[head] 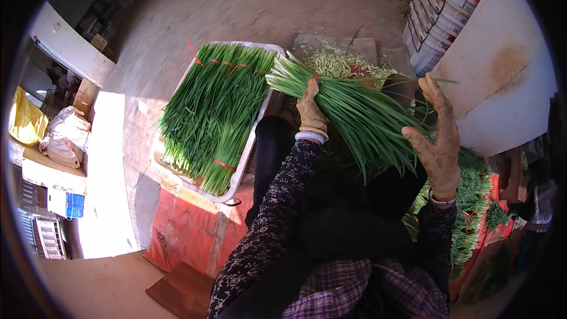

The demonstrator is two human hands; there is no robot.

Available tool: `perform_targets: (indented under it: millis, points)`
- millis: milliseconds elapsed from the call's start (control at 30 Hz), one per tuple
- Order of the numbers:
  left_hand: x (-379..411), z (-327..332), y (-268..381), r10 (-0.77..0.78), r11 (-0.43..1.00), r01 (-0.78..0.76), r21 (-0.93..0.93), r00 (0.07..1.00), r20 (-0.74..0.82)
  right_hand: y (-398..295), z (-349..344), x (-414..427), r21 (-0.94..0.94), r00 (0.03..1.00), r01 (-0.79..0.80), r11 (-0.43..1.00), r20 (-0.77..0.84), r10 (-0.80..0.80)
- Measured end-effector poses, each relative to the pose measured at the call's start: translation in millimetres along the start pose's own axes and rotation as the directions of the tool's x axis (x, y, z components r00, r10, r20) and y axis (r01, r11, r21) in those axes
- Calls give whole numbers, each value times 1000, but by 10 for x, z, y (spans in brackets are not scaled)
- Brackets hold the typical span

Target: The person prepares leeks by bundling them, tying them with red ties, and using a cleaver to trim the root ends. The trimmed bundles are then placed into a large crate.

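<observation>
My left hand (312, 108), in a tan glove, grips a bundle of green garlic chives (350, 108) near its pale cut ends, by a red tie. The leaves fan out to the lower right. My right hand (436, 137), gloved too, is raised beside the leaf tips with thumb and fingers apart; a few long leaves cross by its fingertips. To the left, a white plastic crate (241, 186) holds several red-tied bundles of chives (217, 102), one laid with its cut ends towards me.
Cut stem pieces (336, 62) lie scattered on the floor beyond the bundle. White crates (436, 22) are stacked at the upper right beside a pale wall. More tied chives (469, 204) lie on red sheeting at my right. A red sheet (190, 226) covers the ground below the crate.
</observation>
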State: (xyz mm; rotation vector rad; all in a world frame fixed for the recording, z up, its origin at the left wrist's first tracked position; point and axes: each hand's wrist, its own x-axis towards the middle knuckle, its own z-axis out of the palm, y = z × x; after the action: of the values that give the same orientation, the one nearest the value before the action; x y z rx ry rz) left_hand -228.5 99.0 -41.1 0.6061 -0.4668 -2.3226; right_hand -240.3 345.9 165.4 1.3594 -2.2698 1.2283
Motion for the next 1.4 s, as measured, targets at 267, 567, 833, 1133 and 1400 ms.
perform_targets:
  millis: [267, 567, 833, 1133, 1400]
  points:
    - [-689, 177, 53, 169, 981, -190, 49, 945, 279, 960, 1368, -569, 52, 934, -272, 961, 254, 251]
    - [-1224, -873, 1325, 324, 334, -413, 847, 894, 309, 651, 1185, 20, 343, 802, -496, 797, 532, 270]
    - [-1298, -2268, 2039, 442, -643, 278, 713, 895, 49, 342, 1817, 1502, 115, 770, 392, 913, 502, -394]
    - [-1555, -2328, 1809, 469, -545, 263, 796, 882, 30, -573, 3763, 1866, 326, 342, 802, 501, 437, -832]
    - [-1883, -1995, 1980, 438, -400, 1, 916, 879, 190, -498, 5204, 788, 449, 84, 789, 419, 596, -798]
